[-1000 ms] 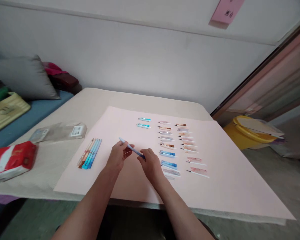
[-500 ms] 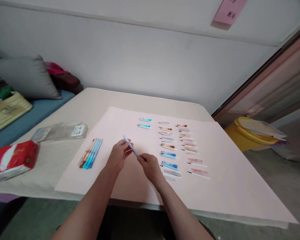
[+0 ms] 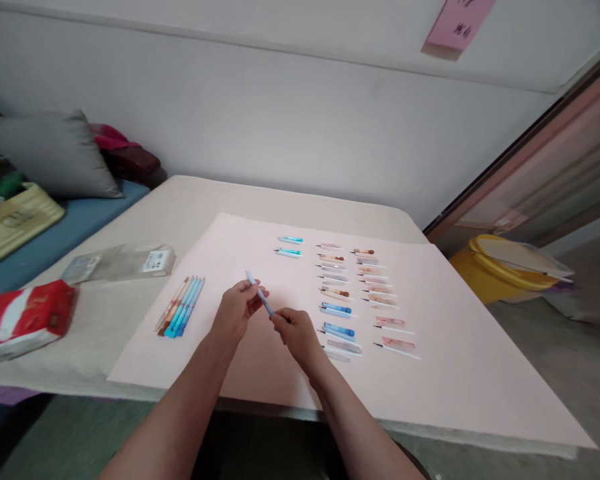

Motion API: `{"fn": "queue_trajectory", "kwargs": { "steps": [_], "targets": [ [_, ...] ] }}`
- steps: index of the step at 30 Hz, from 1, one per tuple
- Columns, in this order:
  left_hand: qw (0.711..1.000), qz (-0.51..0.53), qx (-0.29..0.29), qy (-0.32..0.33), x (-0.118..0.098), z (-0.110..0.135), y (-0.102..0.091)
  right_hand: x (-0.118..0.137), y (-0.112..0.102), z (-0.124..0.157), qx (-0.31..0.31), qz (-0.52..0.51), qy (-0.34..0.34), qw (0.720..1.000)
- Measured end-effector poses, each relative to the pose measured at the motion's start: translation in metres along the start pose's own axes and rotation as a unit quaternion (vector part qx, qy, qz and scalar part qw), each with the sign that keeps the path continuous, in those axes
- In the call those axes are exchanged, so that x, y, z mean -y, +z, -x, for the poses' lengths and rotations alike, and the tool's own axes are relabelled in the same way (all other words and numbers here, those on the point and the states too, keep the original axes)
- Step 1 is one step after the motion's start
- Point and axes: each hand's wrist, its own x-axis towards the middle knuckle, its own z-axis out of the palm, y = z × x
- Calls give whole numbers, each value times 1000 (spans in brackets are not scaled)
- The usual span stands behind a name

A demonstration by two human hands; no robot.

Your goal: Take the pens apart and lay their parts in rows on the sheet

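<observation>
Between my two hands a light blue pen [image 3: 265,301] is held at a slant above the pink sheet [image 3: 275,360]. My left hand [image 3: 239,305] is closed around its upper part. At the lower end, my right hand [image 3: 295,331] pinches the pen between thumb and fingers. To the left lies a bundle of pens [image 3: 181,307] in brown, teal and blue. Right of my hands, pen bodies lie in rows with thin refills beside them, among them a blue pen body [image 3: 338,329] and a pink one [image 3: 399,343]. Two teal pen bodies [image 3: 287,252] lie farther back.
A clear plastic sleeve [image 3: 125,261] with a white label and a red pack [image 3: 27,319] lie on the table's left side. Beyond the table stand a grey pillow [image 3: 55,153] on the left and a yellow bucket [image 3: 485,270] on the right. A wall closes off the back.
My right hand has shifted slightly left along with the pen's lower end. My left hand keeps its grip, and the laid-out pens stay where they were.
</observation>
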Motion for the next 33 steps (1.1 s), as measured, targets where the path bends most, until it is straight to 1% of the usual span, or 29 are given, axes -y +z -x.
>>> {"fn": "queue_trajectory", "kwargs": {
  "steps": [2, 4, 8, 11, 14, 19, 22, 25, 29, 31, 33],
  "targets": [
    [1000, -5, 11, -11, -1, 0, -1, -2, 0, -1, 12, -40, 33, 999],
    [1000, -1, 15, -15, -2, 0, 0, -3, 0, -2, 11, -53, 41, 998],
    [1000, 12, 12, -7, -4, 3, 5, -2, 0, -3, 4, -26, 14, 1000],
    [1000, 5, -15, 14, -3, 2, 7, 0, 1, -3, 9, -20, -2, 1000],
    [999, 0, -36, 19, 0, 1, 5, 1, 3, -1, 10, -33, 2, 999],
    [1000, -17, 0, 14, 3, 2, 4, 1, 4, 1, 15, -106, 51, 993],
    [1000, -17, 15, 9, 3, 3, 5, 0, 4, 1, 14, -139, 64, 988],
    [1000, -5, 19, 3, 2, 4, 7, 0, 4, 0, 7, -120, 65, 991],
    [1000, -9, -1, 10, 1, 2, 6, 2, 5, -2, 1, -86, 47, 995],
    [999, -24, -14, 22, 2, 1, 5, 4, 6, -2, 2, -87, 40, 995],
    [999, -33, -14, 26, 3, 1, 5, 5, 8, -1, 5, -114, 48, 992]
  ]
}}
